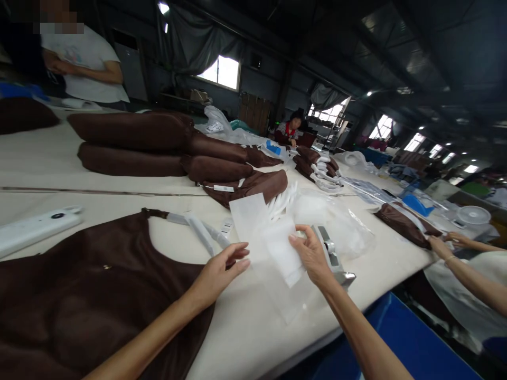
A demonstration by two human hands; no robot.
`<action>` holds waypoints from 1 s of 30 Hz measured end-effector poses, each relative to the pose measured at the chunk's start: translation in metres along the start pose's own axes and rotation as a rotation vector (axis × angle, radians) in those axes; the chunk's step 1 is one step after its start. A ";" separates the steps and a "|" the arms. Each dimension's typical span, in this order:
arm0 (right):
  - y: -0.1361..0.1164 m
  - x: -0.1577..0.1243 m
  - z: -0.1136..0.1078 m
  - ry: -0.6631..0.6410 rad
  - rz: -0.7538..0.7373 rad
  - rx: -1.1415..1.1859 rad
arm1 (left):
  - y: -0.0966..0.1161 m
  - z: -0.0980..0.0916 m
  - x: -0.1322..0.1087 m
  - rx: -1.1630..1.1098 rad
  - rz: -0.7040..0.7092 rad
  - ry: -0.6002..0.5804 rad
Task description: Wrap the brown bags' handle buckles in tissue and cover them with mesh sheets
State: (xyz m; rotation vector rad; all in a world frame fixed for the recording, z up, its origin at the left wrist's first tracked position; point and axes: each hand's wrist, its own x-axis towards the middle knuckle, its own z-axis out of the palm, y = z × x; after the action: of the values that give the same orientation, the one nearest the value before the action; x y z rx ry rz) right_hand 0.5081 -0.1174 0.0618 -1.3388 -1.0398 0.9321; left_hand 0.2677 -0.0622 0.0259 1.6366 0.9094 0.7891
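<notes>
My right hand (312,256) pinches a thin white translucent sheet (282,253) between thumb and fingers, above the tabletop. To its left, my left hand (225,266) has its fingers apart, slightly curled, with nothing in them. A dark brown bag (99,295), leather-like, lies flat beside my left forearm. Its strap is partly covered by a pale wrap (200,232), with a barcode tag (227,226) close by. Behind the held sheet lies another white sheet (249,211). Just beyond my right hand stands a grey metal tool (330,248), partly hidden, perhaps a tape dispenser.
Several brown bags (130,132) are laid across the cream table (245,343). Clear plastic (348,227) is bunched beyond my right hand. A white device (39,227) sits at left. At right, a co-worker's hands (441,245) touch a brown bag (404,221). Below is a blue bin (407,338).
</notes>
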 end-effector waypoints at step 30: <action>0.057 -0.022 0.030 -0.133 0.064 -0.049 | -0.036 0.008 0.009 -0.288 -0.370 0.006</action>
State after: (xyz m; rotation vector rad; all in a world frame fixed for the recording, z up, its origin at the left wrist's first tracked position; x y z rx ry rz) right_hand 0.4760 -0.1278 0.0022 -1.3716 -1.1333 1.0612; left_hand 0.2728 -0.0530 -0.0108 1.1723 1.0141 0.6328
